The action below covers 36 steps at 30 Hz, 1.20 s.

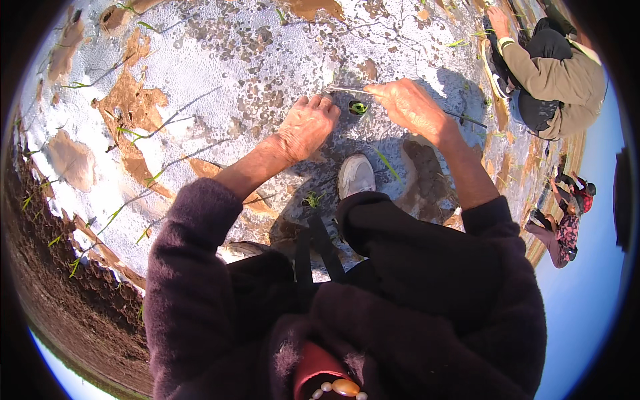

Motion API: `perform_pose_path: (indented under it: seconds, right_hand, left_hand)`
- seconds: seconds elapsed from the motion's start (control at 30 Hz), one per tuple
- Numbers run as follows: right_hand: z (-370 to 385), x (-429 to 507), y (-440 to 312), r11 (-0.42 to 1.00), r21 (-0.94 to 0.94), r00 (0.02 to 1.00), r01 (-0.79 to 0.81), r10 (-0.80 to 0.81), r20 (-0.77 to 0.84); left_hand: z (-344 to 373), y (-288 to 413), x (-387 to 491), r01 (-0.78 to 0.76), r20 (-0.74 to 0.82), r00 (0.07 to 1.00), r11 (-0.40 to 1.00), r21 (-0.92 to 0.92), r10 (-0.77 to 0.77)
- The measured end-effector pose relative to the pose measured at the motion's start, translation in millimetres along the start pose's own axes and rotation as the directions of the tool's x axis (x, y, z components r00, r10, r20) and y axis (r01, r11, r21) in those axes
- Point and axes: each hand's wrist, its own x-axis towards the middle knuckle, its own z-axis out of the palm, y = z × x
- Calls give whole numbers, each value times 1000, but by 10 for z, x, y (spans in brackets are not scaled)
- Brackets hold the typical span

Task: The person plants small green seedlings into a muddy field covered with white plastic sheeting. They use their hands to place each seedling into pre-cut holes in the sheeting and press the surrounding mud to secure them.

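Plastic mulch film (225, 65), wet and pale with brown soil patches, covers the ground before me. My right hand (412, 107) grips a thin metal rod-like tool (352, 90); its tip points left, and a dark thin length (465, 119) shows behind the wrist. My left hand (310, 122) rests low at the film with fingers curled down, near the tool's tip; whether it pinches anything is hidden. Between the hands, a small green seedling (358, 108) sits in a round hole in the film.
My light shoe (356, 176) stands on the film, close to another green plant (313, 200). More seedlings (132, 134) poke through at the left, beside dark bare soil (75, 300). A crouching person (565, 90) works at the upper right; other people (567, 220) are farther off.
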Motion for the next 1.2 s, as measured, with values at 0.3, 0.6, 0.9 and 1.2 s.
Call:
perform_pose_path:
  seconds: [0.3,0.6,0.9,1.2]
  right_hand:
    - [359,132,-1,945,-327,990,2,-48,-132]
    - [485,171,-116,950,-309,988,-41,-7,-155]
    - [628,329,-148,941,-247,949,-231,162,-272]
    - [606,293,-111,931,-251,937,-266,188,-296]
  left_hand:
    - [22,-12,-61,1,53,999,1000,10,-2]
    - [-60,-9,-43,31,94,995,1000,-1,-31]
    - [58,-63,20,69,-10,998,998,17,-68]
    - [161,-170,188,200,-104,964,923,-330,-246]
